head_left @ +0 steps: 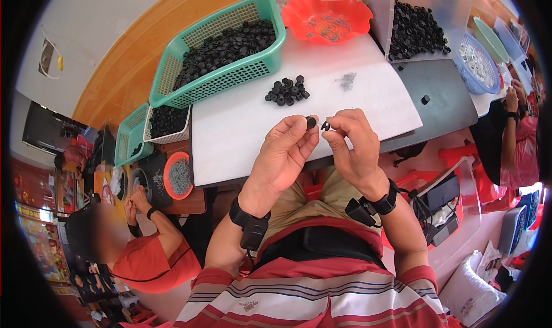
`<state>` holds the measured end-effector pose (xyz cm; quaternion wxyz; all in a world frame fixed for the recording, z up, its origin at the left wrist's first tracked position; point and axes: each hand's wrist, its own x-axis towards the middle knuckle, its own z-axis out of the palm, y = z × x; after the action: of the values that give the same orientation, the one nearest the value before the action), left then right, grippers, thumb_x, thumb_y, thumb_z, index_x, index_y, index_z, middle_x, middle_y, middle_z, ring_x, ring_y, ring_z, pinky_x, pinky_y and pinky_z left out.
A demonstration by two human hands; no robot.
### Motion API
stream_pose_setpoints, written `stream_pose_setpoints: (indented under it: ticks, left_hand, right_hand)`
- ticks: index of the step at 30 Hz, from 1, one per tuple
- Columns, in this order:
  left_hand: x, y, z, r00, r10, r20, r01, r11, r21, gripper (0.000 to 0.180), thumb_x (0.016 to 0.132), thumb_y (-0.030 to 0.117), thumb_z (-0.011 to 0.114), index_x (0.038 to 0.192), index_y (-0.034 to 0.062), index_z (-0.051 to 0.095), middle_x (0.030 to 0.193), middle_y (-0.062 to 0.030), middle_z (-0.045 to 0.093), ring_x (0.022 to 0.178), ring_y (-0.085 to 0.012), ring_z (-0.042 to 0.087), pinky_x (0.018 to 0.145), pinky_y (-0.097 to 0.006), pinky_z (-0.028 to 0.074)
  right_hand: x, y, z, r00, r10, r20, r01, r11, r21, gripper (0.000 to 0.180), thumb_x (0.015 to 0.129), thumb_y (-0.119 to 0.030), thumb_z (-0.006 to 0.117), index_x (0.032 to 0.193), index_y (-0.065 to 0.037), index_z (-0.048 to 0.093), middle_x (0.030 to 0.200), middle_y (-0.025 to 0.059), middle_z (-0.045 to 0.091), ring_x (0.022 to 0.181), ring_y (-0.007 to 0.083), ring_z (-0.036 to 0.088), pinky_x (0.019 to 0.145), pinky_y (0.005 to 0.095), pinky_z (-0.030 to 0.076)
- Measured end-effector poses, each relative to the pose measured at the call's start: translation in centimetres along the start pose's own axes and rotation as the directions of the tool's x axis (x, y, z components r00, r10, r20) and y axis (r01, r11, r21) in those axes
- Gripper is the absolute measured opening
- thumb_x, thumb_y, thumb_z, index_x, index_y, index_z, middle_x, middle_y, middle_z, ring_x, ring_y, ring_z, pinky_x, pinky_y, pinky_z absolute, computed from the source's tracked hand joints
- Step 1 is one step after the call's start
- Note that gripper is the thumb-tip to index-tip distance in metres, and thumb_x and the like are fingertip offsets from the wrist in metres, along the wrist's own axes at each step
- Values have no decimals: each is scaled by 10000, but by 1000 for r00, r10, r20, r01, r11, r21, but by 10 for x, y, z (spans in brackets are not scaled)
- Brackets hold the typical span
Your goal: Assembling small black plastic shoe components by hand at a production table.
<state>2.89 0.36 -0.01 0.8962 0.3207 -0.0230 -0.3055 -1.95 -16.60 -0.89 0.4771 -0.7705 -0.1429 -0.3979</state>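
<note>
Near the front edge of the white sheet point(230, 138), my left hand point(283, 149) pinches a small round black plastic cap point(311, 122) between thumb and fingers. My right hand point(355, 147) grips a smaller black plastic piece point(326, 126) just beside it. A thin, pale pin-like bit shows in the narrow gap between the two parts; whether it joins them I cannot tell. Beyond my hands lies a pile of black caps point(287, 91). A small heap of thin metal pins point(347, 80) lies to its right on the sheet.
A green basket point(221, 77) of black parts stands at the back left, beside a red scalloped bowl point(357, 18) of pins. One loose cap point(425, 99) sits on the dark tabletop point(440, 80) at right. A co-worker in red point(152, 262) sits at left; another person's hands work at far right.
</note>
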Motion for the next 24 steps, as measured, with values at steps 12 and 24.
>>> stream_pose_setpoints:
  ticks: [12, 24]
  left_hand:
    - [-2, -2, 2, 1000, 1, 13, -2, 999, 50, 152, 975, 150, 720, 1089, 59, 678, 1077, -55, 720, 995, -139, 693, 925, -291, 591]
    - [-4, -7, 6, 999, 37, -2, -37, 995, 91, 176, 984, 131, 704, 1105, 3, 699, 1077, -95, 723, 959, -164, 701, 883, -303, 604]
  right_hand:
    - [3, -3, 0, 998, -2, 63, 4, 1000, -23, 266, 872, -49, 768, 1111, -47, 651, 994, 130, 650, 699, 299, 681, 562, 371, 549]
    - [3, -2, -3, 997, 20, 74, -21, 1000, 17, 252, 841, -45, 799, 1062, -38, 679, 958, 120, 673, 707, 261, 681, 592, 341, 553]
